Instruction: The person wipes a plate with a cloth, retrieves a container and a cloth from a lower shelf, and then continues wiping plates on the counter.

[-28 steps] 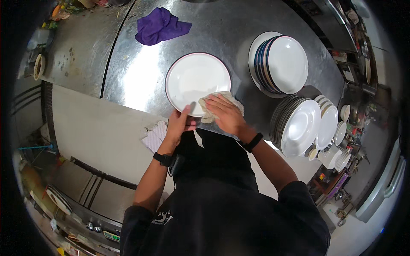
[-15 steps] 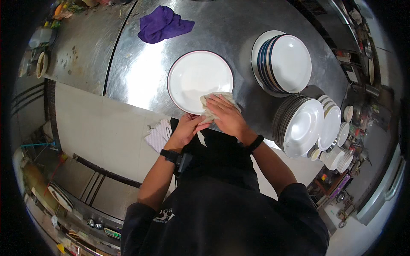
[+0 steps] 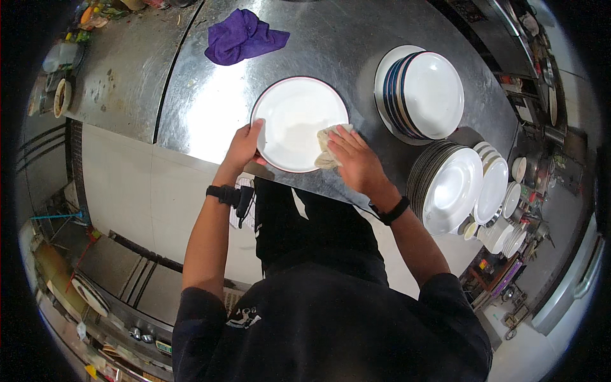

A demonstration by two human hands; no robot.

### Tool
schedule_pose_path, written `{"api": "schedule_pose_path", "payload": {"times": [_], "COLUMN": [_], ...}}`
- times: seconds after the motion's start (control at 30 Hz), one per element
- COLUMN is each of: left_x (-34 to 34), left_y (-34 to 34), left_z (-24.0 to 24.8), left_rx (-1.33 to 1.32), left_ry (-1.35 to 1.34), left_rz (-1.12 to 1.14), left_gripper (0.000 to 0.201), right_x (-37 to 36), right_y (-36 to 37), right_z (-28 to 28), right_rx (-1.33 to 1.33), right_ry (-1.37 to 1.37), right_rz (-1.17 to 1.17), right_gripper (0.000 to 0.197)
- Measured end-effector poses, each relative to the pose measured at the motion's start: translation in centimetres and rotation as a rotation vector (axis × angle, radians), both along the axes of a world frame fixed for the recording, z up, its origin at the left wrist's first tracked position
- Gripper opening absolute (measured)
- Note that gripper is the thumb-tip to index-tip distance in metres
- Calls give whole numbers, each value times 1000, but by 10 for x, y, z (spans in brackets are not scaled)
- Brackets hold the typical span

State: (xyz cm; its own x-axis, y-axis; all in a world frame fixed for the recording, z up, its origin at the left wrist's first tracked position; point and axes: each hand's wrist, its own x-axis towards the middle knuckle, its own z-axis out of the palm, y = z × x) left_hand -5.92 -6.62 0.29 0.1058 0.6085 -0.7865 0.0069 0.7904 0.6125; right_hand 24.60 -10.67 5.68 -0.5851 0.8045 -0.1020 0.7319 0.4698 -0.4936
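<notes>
In front of me a round white plate (image 3: 296, 121) with a dark reddish rim lies at the near edge of the steel table. My left hand (image 3: 245, 146) grips its left edge, thumb on top and the other fingers underneath. On the plate's right edge, my right hand (image 3: 356, 159) presses a crumpled beige cloth (image 3: 326, 149). The fingers of that hand are bent over the cloth and partly hide it.
A purple cloth (image 3: 242, 38) lies bunched on the steel table (image 3: 331, 38), beyond the plate. To the right stand a stack of dark-rimmed plates (image 3: 434, 95) and a stack of white plates (image 3: 453, 191). Smaller dishes (image 3: 491, 191) sit farther right.
My left hand has moved from the near edge up to the plate's left edge and taken hold there. My right hand has shifted the cloth rightward along the rim.
</notes>
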Motion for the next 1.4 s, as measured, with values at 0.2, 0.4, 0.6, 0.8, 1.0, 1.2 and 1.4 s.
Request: {"api": "schedule_pose_path", "payload": {"times": [0.2, 0.4, 0.6, 0.8, 1.0, 1.2, 1.4], "left_x": [41, 59, 83, 93, 101, 123, 96], "left_y": [-34, -51, -45, -74, -71, -91, -88], "left_z": [-10, -30, 1, -23, 7, -6, 14], "left_rx": [22, 119, -44, -22, -62, -260, -268], "left_ry": [-2, 69, 26, 5, -258, -449, -505], "left_rz": [155, 202, 394, 615, 616, 736, 399], "left_gripper": [52, 50, 45, 40, 48, 51, 52], "right_x": [-1, -32, -12, -75, -8, -62, -38], "right_y": [-14, -50, -42, -52, -25, -68, -56], "right_z": [-7, -1, -7, -15, -8, -29, -25], "right_rx": [-8, -219, 70, -288, -70, -44, -157], "right_ry": [-78, 154, -105, 231, 167, 181, 379], "right_rz": [-184, -241, -234, -280, -360, -447, -298], "right_gripper": [41, 51, 48, 52, 55, 49, 42]}}
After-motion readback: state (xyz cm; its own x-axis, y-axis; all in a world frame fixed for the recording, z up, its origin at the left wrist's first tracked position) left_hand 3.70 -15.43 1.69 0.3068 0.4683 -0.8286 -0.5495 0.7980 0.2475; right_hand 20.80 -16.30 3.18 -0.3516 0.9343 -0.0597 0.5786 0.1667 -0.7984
